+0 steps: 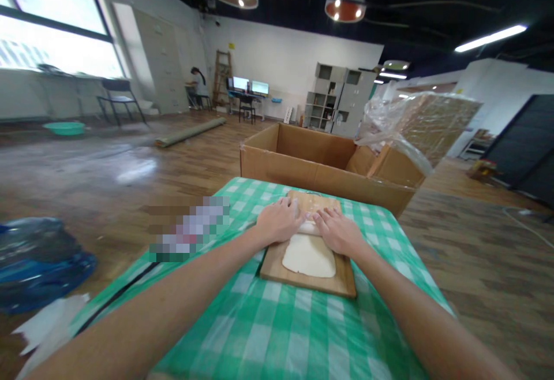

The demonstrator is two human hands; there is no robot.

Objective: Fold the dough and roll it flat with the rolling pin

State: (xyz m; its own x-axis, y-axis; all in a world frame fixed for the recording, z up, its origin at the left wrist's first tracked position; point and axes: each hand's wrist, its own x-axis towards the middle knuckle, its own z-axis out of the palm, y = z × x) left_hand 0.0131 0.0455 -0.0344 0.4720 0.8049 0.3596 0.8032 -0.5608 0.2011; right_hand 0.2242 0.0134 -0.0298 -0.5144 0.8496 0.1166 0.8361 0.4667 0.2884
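A flat sheet of pale dough (309, 257) lies on a wooden board (305, 280), its narrower far end meeting a pale roll (310, 227). Whether this roll is rolled-up dough or a floured rolling pin I cannot tell. My left hand (280, 218) is closed over the roll's left end, fingers pointing forward. From the right, my right hand (340, 230) curls over the other end, its thumb side close to the dough. Both hands hide the roll's ends. White flecks dot the board's far part.
A green-and-white checked cloth (259, 316) covers the table. At its left lies a blurred-out item (190, 233) with a black cable. A large open cardboard box (311, 169) stands just beyond the table. Left on the floor is a blue plastic bag (41, 264). Someone (199, 82) sits far back.
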